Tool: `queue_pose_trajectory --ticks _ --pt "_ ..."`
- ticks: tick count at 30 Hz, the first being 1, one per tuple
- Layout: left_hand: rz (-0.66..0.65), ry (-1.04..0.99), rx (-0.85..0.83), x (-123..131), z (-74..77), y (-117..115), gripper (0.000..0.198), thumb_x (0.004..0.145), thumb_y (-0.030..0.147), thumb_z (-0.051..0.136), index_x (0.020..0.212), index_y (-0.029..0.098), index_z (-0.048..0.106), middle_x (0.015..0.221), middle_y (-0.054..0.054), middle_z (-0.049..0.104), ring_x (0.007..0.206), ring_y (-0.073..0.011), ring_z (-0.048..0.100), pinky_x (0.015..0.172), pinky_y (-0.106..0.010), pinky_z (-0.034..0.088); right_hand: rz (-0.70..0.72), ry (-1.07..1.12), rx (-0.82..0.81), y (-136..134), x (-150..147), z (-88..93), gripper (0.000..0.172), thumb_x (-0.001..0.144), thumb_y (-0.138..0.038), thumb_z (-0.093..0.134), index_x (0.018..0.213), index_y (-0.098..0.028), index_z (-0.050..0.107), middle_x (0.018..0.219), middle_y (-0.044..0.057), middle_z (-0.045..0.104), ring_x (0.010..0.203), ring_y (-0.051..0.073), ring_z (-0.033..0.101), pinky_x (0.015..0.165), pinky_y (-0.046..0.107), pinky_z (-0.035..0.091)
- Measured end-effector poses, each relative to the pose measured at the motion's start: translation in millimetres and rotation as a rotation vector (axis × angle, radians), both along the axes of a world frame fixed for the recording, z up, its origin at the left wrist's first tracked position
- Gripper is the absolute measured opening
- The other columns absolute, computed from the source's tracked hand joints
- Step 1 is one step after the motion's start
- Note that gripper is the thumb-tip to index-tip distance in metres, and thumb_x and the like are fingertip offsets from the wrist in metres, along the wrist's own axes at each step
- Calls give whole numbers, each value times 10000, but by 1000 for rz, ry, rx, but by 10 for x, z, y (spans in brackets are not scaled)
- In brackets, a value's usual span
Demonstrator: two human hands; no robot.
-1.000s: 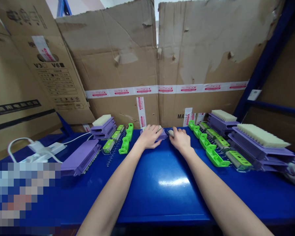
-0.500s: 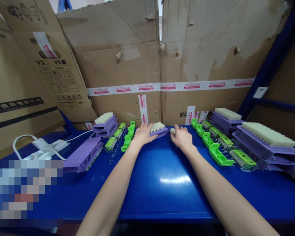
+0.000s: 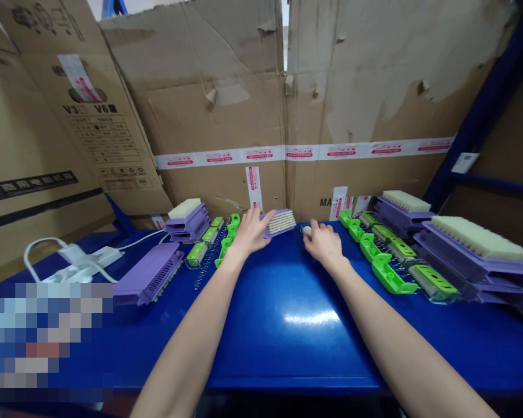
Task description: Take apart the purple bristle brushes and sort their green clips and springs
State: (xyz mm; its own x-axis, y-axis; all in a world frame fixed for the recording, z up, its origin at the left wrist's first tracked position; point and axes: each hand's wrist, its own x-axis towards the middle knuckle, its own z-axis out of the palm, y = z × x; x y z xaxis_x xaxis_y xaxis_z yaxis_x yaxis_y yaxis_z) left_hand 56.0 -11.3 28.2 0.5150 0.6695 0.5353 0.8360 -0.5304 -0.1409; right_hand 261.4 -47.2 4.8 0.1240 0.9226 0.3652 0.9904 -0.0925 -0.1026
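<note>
My left hand (image 3: 251, 233) grips the left end of a purple-framed filter (image 3: 281, 223). Its cream ridged face is tipped toward me, near the cardboard. To the right, my right hand (image 3: 325, 241) has its fingers curled down over a small whitish piece (image 3: 307, 231) at the back of the blue surface. Most of that piece is hidden under the fingers. Beside my left hand runs a row of bright green plastic holders (image 3: 225, 249). Another row of green holders (image 3: 368, 248) lies right of my right hand.
Purple parts with cream tops stand stacked at left (image 3: 187, 223) and right (image 3: 473, 264). Clear-sided green-topped pieces (image 3: 197, 254) and thin springs (image 3: 204, 270) lie between. A white power strip (image 3: 98, 256) with cables sits left. Tall cardboard (image 3: 222, 116) closes the back.
My left hand has tilted the purple-framed filter up, turning its cream ridged face toward me. My right hand stays almost where it was.
</note>
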Motion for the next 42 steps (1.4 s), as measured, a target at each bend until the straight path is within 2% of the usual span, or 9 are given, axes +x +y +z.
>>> queue_pose_trajectory --ticks 5,10,13,16,20,24,29,35,42 --pt "-94 -29 219 4 19 -15 593 777 251 607 1339 195 428 1237 -169 464 1144 -327 431 947 -478 403 90 17 113 33 5 -16 632 872 -383 451 1414 -100 291 1216 197 552 1122 317 476 875 444 410" --pt "-258 -50 335 -15 -22 -2 527 859 233 518 1365 238 370 1304 -154 445 1239 -316 394 1023 -533 379 248 53 441 50 12 10 798 822 -303 512 1473 -98 100 1449 227 327 1293 332 334 979 480 350" --pt "-341 -13 341 11 -41 8 528 859 138 491 1351 286 368 1311 -115 463 1273 -283 386 1053 -535 375 241 -10 566 35 36 32 772 811 -232 492 1474 -129 110 1512 233 191 1385 346 188 1031 553 264" --pt "-403 8 334 39 -53 7 503 856 87 471 1309 294 407 1310 -98 479 1290 -261 380 1065 -528 380 289 -119 592 20 66 44 733 797 -175 469 1467 -155 174 1533 190 180 1421 307 114 1084 580 148" --pt "-414 60 328 50 -60 4 416 870 147 473 1275 234 438 1300 -117 480 1290 -272 383 1060 -523 394 397 -208 567 19 59 47 701 800 -134 421 1469 -136 213 1491 141 324 1406 242 198 1130 539 40" --pt "-352 87 307 40 -67 13 447 837 186 485 1282 192 441 1264 -136 485 1252 -286 420 1070 -531 363 421 -190 534 11 -10 44 666 819 -129 394 1469 -126 248 1395 134 460 1325 240 336 1132 527 42" --pt "-297 73 258 41 -60 -4 595 772 206 532 1347 158 389 1266 -160 500 1217 -312 444 1083 -541 302 426 -182 488 -11 -58 40 662 825 -112 369 1476 -141 248 1397 126 465 1301 247 358 1121 540 53" --pt "-273 41 226 123 -39 -25 650 764 175 508 1382 105 319 1251 -182 531 1183 -322 477 1009 -499 373 403 -155 484 5 -35 18 695 809 -107 375 1485 -140 219 1392 134 468 1307 246 351 1117 533 63" --pt "-281 -72 180 142 -52 14 709 688 106 555 1349 93 298 1284 -176 487 1201 -300 455 1010 -461 407 408 -156 484 29 -36 25 706 806 -128 401 1486 -130 212 1382 136 470 1299 256 350 1117 538 84"
